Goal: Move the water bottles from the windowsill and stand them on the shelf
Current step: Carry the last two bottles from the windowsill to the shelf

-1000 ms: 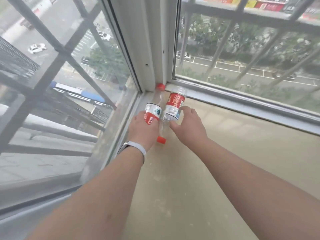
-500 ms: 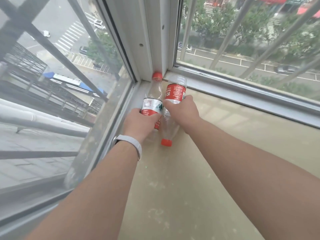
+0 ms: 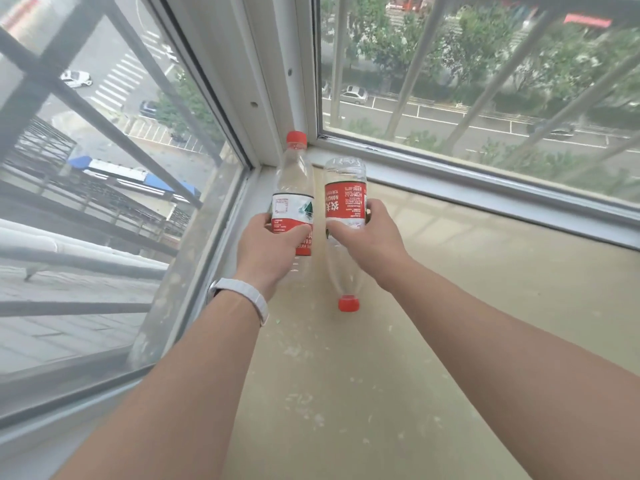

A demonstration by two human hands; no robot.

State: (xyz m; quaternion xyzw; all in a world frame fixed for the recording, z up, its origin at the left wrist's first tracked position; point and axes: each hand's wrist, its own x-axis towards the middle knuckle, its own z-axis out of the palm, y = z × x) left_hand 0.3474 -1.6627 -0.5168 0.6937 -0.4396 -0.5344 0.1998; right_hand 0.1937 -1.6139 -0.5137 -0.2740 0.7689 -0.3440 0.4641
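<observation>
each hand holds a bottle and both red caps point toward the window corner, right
Not quite. In the head view the left hand holds the left bottle cap toward the window corner, but the right bottle in the right hand is reversed: its red cap points back toward the person.

A white corner post (image 3: 263, 64) joins two window panes. Grey metal bars (image 3: 104, 126) run outside both panes. Through the left pane, far below, a white car (image 3: 77, 79) is near a zebra crossing (image 3: 117, 81), and a blue-roofed vehicle (image 3: 138, 174) shows lower down. Through the right pane there are green trees (image 3: 485, 39) and a grey car (image 3: 354, 95) on the road.
</observation>
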